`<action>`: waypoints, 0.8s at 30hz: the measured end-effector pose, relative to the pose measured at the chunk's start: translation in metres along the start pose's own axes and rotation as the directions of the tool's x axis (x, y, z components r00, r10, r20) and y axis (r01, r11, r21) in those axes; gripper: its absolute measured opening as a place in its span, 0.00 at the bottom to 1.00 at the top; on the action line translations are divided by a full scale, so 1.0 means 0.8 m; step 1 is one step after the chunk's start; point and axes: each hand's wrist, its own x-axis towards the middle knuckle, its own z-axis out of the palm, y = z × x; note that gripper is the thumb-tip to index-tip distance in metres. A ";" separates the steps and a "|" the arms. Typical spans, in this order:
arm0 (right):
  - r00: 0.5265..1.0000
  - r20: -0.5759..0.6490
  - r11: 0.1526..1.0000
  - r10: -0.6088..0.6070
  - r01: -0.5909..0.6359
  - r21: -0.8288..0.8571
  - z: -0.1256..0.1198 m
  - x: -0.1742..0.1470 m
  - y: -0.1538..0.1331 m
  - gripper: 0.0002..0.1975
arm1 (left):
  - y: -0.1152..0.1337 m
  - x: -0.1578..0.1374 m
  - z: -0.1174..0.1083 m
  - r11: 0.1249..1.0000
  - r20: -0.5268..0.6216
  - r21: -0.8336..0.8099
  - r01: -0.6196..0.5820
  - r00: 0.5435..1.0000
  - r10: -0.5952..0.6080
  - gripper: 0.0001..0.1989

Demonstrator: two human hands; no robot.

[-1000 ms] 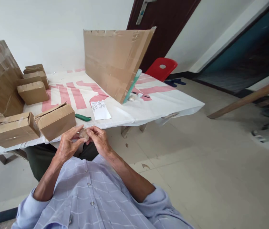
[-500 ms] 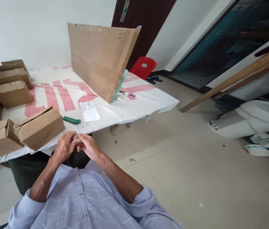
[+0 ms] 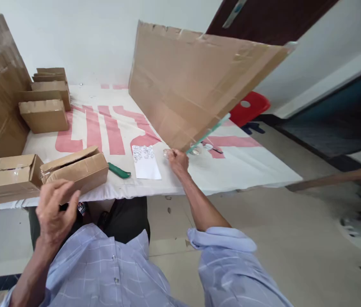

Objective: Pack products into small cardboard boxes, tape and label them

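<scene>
My right hand [image 3: 179, 163] is closed over the table at the foot of the cardboard panel [image 3: 196, 81]. From its fingers pokes a small clear, crinkled plastic piece [image 3: 167, 152], partly hidden by them. Left of that hand lies a white sheet [image 3: 148, 169] with several small drawn or stuck shapes along its top. A green-handled knife or cutter [image 3: 119, 171] rests between the sheet and a small cardboard box [image 3: 82, 172]. My left hand [image 3: 55, 209] hovers in front of that box, fingers apart, holding nothing.
Behind the panel's lower edge are a small clear round item [image 3: 196, 150] and a dark pen-like item [image 3: 217, 149]. More cardboard boxes [image 3: 44, 115] stand at the left. A red chair [image 3: 251, 108] is beyond the table's far side.
My hands were together at the table edge around a small item. They have parted: the right reached forward and right onto the table, the left moved back left and opened. The view turned left.
</scene>
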 end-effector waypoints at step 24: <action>0.459 0.250 0.523 -0.852 0.730 0.441 0.061 -0.148 -0.197 0.04 | -0.088 0.027 -0.042 0.798 0.364 -0.105 0.593 0.770 -0.525 0.25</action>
